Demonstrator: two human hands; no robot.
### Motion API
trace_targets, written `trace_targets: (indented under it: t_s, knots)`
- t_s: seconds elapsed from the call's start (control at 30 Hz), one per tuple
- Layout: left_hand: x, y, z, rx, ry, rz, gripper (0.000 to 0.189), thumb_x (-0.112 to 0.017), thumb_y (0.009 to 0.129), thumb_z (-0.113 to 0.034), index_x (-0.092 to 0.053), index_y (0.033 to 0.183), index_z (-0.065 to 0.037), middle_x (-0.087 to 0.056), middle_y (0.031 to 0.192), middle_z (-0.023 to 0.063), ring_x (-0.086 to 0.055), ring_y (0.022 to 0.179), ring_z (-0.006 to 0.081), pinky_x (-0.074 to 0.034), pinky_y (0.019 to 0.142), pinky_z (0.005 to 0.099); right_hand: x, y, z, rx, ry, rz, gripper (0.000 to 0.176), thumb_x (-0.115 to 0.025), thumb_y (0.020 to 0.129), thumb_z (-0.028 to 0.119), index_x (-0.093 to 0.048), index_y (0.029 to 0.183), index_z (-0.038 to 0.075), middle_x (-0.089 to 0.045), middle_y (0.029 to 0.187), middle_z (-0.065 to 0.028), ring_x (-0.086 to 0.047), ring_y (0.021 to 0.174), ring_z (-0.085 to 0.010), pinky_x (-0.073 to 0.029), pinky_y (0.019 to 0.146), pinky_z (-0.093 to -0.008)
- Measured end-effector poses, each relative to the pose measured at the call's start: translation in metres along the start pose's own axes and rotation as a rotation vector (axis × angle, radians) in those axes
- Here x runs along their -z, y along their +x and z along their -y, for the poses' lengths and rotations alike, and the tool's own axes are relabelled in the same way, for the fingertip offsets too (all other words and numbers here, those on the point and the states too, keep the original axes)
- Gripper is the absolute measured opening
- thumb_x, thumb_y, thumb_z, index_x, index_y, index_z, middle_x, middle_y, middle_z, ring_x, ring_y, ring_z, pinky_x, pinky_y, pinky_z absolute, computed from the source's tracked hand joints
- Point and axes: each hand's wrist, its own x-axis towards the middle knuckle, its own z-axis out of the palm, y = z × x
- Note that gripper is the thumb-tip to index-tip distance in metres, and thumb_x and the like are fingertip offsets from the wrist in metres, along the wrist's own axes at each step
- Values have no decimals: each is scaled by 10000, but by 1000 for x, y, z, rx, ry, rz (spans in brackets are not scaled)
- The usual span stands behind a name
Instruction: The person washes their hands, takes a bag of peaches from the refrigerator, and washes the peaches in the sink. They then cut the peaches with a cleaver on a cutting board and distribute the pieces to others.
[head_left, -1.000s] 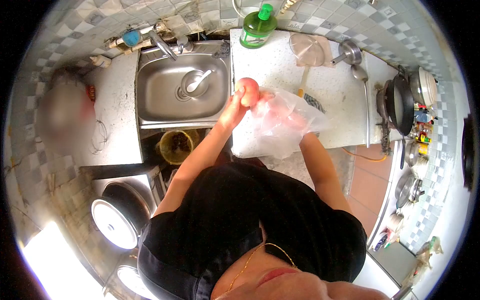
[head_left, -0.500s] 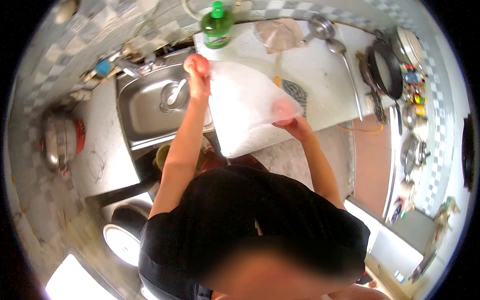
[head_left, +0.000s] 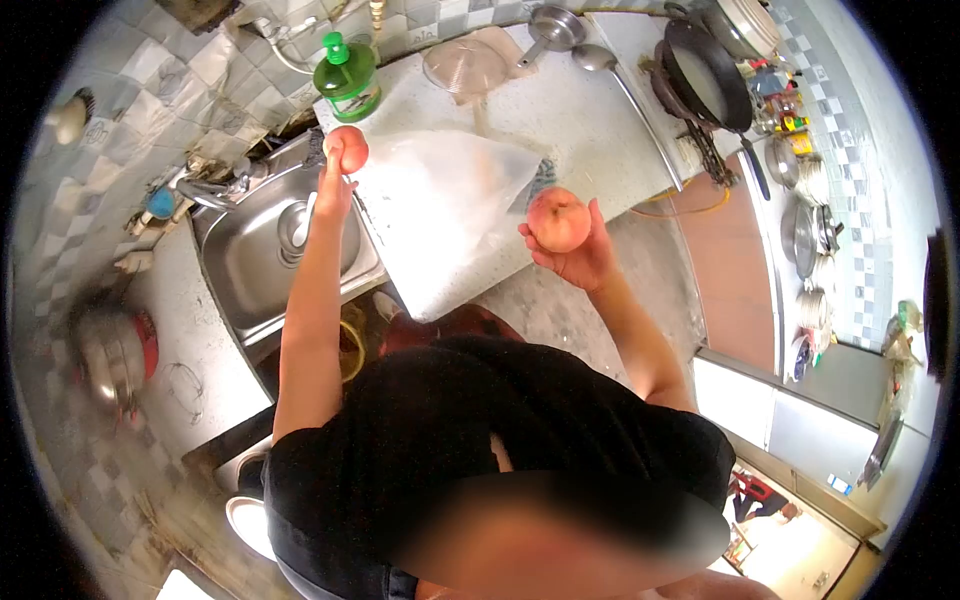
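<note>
My left hand (head_left: 335, 190) is closed around a red apple (head_left: 350, 147), held up over the right rim of the sink. My right hand (head_left: 580, 250) cradles a larger red and yellow apple (head_left: 558, 222) from below, its stem hollow showing, in front of the counter edge. Between the two hands a translucent white plastic bag (head_left: 450, 185) lies spread on the white counter (head_left: 610, 140). Neither hand touches the bag. What the bag holds, if anything, I cannot make out.
The steel sink (head_left: 270, 320) with a faucet (head_left: 207, 193) is at left. A green soap bottle (head_left: 347, 82) stands behind my left hand. Farther right are a strainer (head_left: 465, 68), a small saucepan (head_left: 555, 30), a long ladle (head_left: 635, 105) and a black frying pan (head_left: 707, 75).
My right hand has brought its apple out from the bag, which has sunk onto the counter. My left hand still holds its apple. The camera view has shifted.
</note>
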Motion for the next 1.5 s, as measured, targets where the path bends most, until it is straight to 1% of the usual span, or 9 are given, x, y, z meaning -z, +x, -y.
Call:
trace_targets:
  t_s: [0.2, 0.3, 0.4, 0.63, 0.93, 1.03, 1.17, 1.27, 1.5]
  knots:
    - [25, -86, -29, -207, -202, 213, 683, -498, 871, -609, -416, 1355, -134, -512, 1307, 40, -472, 1214, 204, -324, 1037, 517, -35, 61, -29, 26, -166, -53, 821, -444, 860, 650, -310, 1404, 50, -421, 1353, -240, -516, 1176, -347, -439, 990, -464]
    - [30, -139, -37, -71, -453, 187, 741, -626, 816, -547, -381, 1364, -112, -496, 1288, 118, -502, 1174, 244, -473, 950, 484, -55, 114, -53, 67, -500, 357, 720, -647, 800, 363, -346, 1374, 49, -481, 1290, -167, -529, 1149, -300, -449, 972, -398]
    - [42, -171, -45, -123, -451, 262, 742, -705, 808, -369, -342, 1396, -98, -477, 1314, 122, -521, 1171, 301, -496, 927, 490, -84, 147, -85, 165, -1064, -67, 788, -796, 609, 23, -385, 1281, 47, -517, 1211, -109, -519, 1134, -228, -427, 978, -359]
    - [113, -188, -37, 145, -500, -61, 738, -297, 881, -696, -479, 1263, -92, -558, 1173, 188, -586, 1062, 336, -524, 832, 550, -114, 226, -156, 407, -1773, 124, 817, -821, 606, 70, -361, 1281, 50, -492, 1251, -177, -510, 1159, -308, -410, 994, -386]
    - [149, -164, -26, 94, -564, 301, 817, -504, 850, -636, -335, 1413, -69, -523, 1267, 190, -602, 1016, 278, -534, 842, 443, -115, 309, -232, 385, -2070, 494, 712, -780, 651, 63, -448, 1282, 60, -461, 1293, -136, -436, 1214, -314, -342, 1044, -410]
    - [174, -155, -30, 178, -571, 186, 799, -540, 849, -614, -369, 1375, -37, -542, 1242, 176, -620, 992, 288, -545, 842, 443, -100, 338, -228, 12, -1658, 439, 671, -766, 706, 91, -453, 1299, 66, -448, 1339, -112, -405, 1266, -233, -327, 1059, -379]
    - [207, -127, -14, 123, -591, 177, 731, -521, 878, -585, -383, 1362, -55, -616, 1119, 185, -659, 883, 280, -568, 727, 399, -27, 429, -233, -59, -1165, -503, 409, -507, 967, 323, -495, 1199, -14, -599, 1130, -136, -601, 989, -258, -483, 890, -361]
    - [220, -118, -15, 149, -571, 159, 752, -532, 864, -604, -395, 1346, -43, -614, 1113, 176, -660, 870, 276, -568, 723, 395, 5, 503, -229, -459, -567, -435, 643, -324, 975, 524, -492, 1138, -75, -613, 1040, -199, -619, 867, -301, -521, 788, -392]
    - [230, -96, -11, 161, -487, 50, 721, -563, 898, -489, -312, 1417, -56, -457, 1336, 121, -453, 1226, 219, -423, 995, 367, -4, 514, -244, -231, -300, -196, 681, -340, 982, 489, -428, 1249, -132, -540, 1250, -223, -576, 1099, -320, -449, 998, -382]
